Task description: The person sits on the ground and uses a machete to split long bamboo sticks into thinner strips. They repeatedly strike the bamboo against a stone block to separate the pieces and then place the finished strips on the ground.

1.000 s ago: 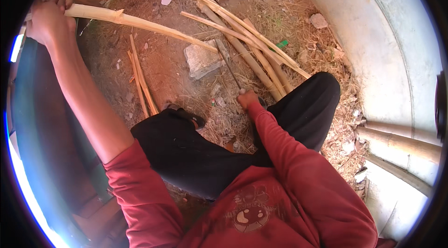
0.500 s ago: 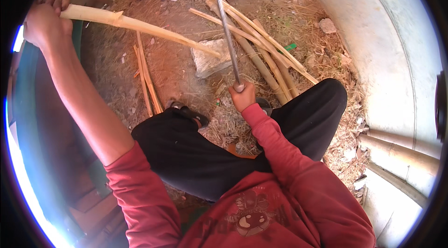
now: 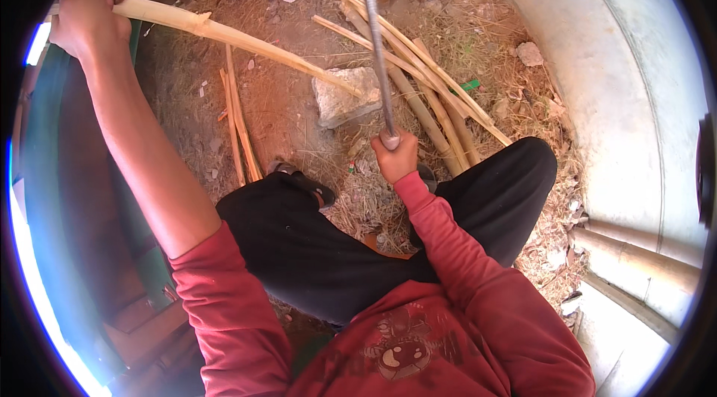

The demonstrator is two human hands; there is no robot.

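Blade (image 3: pixel 379 46) now up off stone block (image 3: pixel 328 107), a second ago was down beside it; leaves wood strip's (image 3: pixel 231 34) tip uncovered on the stone. Left hand (image 3: pixel 91 14), far left, fingers closed round strip's other end; right hand (image 3: pixel 396 161) wrapped tight on blade. Stick pile (image 3: pixel 427 82) crowds right, pale wall (image 3: pixel 597 61) beyond; room over dirt (image 3: pixel 272 102) left of stone

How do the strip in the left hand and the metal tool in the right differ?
The strip is pale and wood-like; the metal tool is grey. The strip slants rightward, its tip over the stone block; the metal tool points up the picture. Both are long, narrow and gripped near one end.
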